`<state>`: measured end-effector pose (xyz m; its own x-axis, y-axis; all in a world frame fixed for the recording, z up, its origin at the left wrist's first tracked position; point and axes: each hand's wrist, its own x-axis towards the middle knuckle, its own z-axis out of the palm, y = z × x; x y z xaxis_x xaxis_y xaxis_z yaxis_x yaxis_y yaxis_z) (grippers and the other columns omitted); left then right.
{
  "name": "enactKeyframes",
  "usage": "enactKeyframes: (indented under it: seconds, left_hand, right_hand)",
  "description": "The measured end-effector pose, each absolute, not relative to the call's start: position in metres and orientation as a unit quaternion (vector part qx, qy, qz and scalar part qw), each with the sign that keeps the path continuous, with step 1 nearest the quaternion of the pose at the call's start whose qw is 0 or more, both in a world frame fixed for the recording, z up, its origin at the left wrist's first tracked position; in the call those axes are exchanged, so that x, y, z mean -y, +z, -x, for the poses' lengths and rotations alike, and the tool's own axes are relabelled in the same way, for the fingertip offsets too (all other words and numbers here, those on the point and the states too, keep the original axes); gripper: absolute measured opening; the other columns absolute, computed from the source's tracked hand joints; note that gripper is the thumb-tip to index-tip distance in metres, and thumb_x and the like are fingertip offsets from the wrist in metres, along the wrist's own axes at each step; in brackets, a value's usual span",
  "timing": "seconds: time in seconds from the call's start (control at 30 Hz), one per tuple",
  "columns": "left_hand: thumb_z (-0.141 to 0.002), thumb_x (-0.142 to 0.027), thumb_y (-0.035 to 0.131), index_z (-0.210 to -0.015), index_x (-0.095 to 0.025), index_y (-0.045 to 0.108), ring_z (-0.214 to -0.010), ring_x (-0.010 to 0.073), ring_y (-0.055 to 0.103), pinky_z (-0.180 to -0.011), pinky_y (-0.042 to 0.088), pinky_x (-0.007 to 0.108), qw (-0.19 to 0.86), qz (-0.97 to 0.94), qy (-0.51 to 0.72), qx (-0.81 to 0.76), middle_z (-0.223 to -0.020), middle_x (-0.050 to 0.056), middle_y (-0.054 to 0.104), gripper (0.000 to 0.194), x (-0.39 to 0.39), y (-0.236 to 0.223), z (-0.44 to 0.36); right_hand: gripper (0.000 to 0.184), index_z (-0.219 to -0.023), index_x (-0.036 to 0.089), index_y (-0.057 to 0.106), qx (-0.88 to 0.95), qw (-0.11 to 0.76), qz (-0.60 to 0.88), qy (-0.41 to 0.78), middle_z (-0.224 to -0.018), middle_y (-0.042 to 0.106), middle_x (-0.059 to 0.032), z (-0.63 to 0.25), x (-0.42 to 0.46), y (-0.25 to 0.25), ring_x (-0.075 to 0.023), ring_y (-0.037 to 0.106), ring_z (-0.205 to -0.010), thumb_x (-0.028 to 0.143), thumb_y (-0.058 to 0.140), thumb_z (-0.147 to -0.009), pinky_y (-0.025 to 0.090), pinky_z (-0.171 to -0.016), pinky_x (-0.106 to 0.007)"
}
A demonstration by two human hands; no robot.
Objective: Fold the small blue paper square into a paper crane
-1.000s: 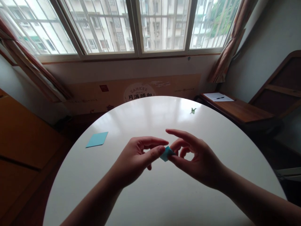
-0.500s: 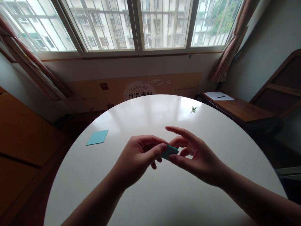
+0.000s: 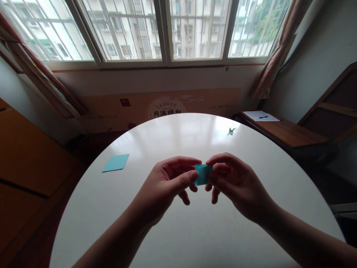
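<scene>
A small folded piece of teal paper (image 3: 203,175) is held up above the white table between my two hands. My left hand (image 3: 170,178) pinches its left edge, thumb in front and fingers behind. On the other side, my right hand (image 3: 234,180) grips the right edge with thumb and forefinger, and its lower fingers curl beneath. To the left, a flat light-blue square of paper (image 3: 116,163) lies on the table. A small green folded-paper crane (image 3: 231,131) sits near the far right of the tabletop.
The round white table (image 3: 167,230) has its far edge near the wall below the window. Beyond it on the right, a brown wooden side table (image 3: 301,131) bears a white sheet (image 3: 258,114) with a dark pen (image 3: 263,117). An orange-brown cabinet (image 3: 25,160) stands at left.
The folded paper has been turned so a squarish face shows. My right forefinger, raised before, has come down to the paper's top right corner. My left hand keeps its pinch.
</scene>
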<state>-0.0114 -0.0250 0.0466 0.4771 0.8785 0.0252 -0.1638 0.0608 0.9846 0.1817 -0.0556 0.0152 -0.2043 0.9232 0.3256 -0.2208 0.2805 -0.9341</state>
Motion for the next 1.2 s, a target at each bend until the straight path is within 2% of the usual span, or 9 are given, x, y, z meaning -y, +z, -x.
enactKeyframes:
  seconds: [0.23,0.5,0.77,1.03,1.2]
  left_hand:
    - [-0.086,-0.023,0.073,-0.102,-0.02,0.077,-0.073,0.0167,0.067,-0.047,0.055,0.017,0.577,-0.621,0.421,-0.324,-0.083,0.005,0.075,0.017,0.033,0.052,0.013]
    - [-0.083,-0.022,0.076,-0.096,-0.02,0.08,-0.057,0.0099,0.061,-0.047,0.054,0.015,0.519,-0.648,0.436,-0.347,-0.075,0.002,0.073,0.013,0.037,0.056,0.012]
    - [-0.084,-0.026,0.075,-0.097,-0.019,0.08,-0.057,0.0112,0.06,-0.046,0.052,0.018,0.494,-0.652,0.434,-0.378,-0.074,0.003,0.073,0.015,0.042,0.055,0.009]
    - [-0.083,-0.02,0.075,-0.082,-0.02,0.08,-0.056,0.01,0.059,-0.048,0.049,0.016,0.484,-0.661,0.432,-0.378,-0.062,-0.001,0.07,0.005,0.045,0.058,0.008]
    - [-0.084,-0.023,0.075,-0.083,-0.021,0.08,-0.056,0.0104,0.059,-0.046,0.047,0.016,0.505,-0.649,0.424,-0.38,-0.064,0.0,0.071,0.006,0.044,0.055,0.009]
  right_hand:
    - [0.019,-0.109,0.026,0.065,0.616,0.576,0.295,0.449,-0.085,0.071,-0.0015,-0.18,0.056,0.013,-0.0152,0.069,-0.073,0.018,0.07,-0.092,0.061,-0.051,-0.022]
    - [0.02,-0.108,0.028,0.067,0.628,0.581,0.303,0.419,-0.086,0.071,0.0,-0.178,0.057,0.014,-0.0144,0.069,-0.073,0.017,0.07,-0.091,0.061,-0.052,-0.022]
    - [0.022,-0.106,0.029,0.068,0.658,0.582,0.321,0.356,-0.09,0.072,0.0032,-0.177,0.061,0.015,-0.0086,0.068,-0.066,0.014,0.071,-0.09,0.06,-0.056,-0.017]
    - [0.022,-0.106,0.028,0.068,0.682,0.578,0.335,0.298,-0.091,0.073,0.0025,-0.177,0.061,0.015,-0.0103,0.071,-0.069,0.013,0.07,-0.09,0.06,-0.059,-0.019]
    - [0.021,-0.105,0.028,0.068,0.687,0.575,0.347,0.279,-0.091,0.073,0.0028,-0.176,0.062,0.016,-0.0103,0.071,-0.068,0.014,0.07,-0.09,0.06,-0.059,-0.019]
